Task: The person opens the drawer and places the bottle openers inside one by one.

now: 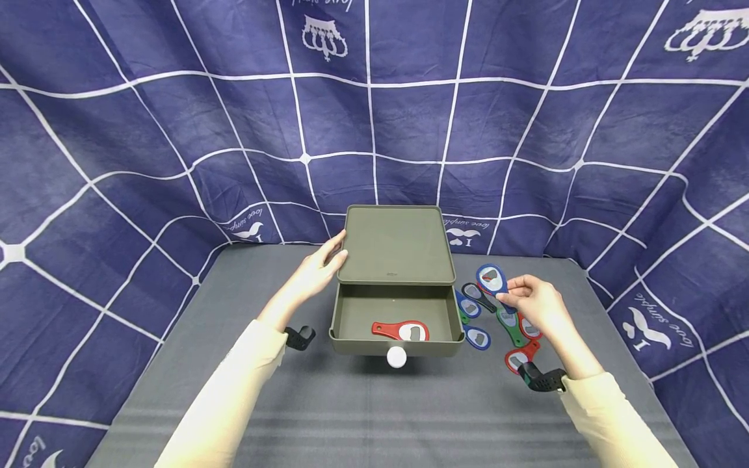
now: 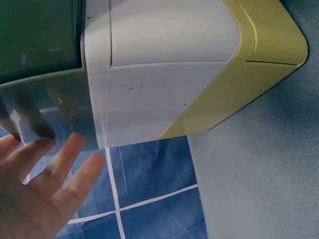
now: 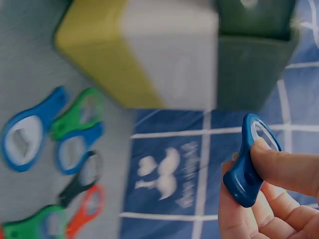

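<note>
Right hand (image 1: 535, 302) pinches a blue bottle opener (image 1: 495, 279) right of the drawer box (image 1: 394, 244); left hand (image 1: 315, 270), fingers splayed, at its left.

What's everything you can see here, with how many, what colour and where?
Box: 1, green, white and yellow, standing on the grey table
Drawer: 1, olive, pulled open at the box's front
Knob: 1, white, on the drawer front
Opener in the drawer: 1, red, lying flat
Raised opener: 1, blue, right of the box
Loose openers: about eight, overlapping; blue, green, red, black; on the table, right
Patterned cloth: blue with white lines, behind and beside the table
Wrist devices: 2, black, one per wrist
Sleeves: 2, cream, both arms
Left hand: 1, at the box's left edge
Right hand: 1, pinching the raised opener
</note>
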The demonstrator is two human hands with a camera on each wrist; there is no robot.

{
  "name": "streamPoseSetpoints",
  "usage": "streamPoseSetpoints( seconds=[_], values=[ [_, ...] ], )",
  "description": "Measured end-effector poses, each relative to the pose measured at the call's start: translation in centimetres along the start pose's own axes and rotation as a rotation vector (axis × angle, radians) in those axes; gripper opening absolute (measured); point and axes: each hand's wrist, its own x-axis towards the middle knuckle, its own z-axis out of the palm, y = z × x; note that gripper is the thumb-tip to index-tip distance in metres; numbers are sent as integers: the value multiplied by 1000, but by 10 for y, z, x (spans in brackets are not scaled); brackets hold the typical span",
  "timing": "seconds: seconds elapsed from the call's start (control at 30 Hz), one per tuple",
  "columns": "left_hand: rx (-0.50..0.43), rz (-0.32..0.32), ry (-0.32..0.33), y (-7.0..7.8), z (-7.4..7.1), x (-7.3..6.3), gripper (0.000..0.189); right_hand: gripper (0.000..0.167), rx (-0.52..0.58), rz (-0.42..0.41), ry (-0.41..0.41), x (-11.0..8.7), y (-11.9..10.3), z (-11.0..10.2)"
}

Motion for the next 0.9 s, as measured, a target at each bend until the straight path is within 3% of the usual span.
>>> streamPoseSetpoints(
  seconds=[0.2,0.4,0.67,0.9],
  values=[
    [2,-1,4,0,0,0,56,29,26,-96,23,-5,-34,-11],
    [1,-15,7,0,0,0,55,29,101,-132,-34,-10,-65,-9],
    [-21,-21,3,1,0,-1,55,28,202,-212,-152,-16,-93,10],
    [-25,-19,0,-1,1,0,56,21,202,-259,-247,-22,-108,37]
  ],
)
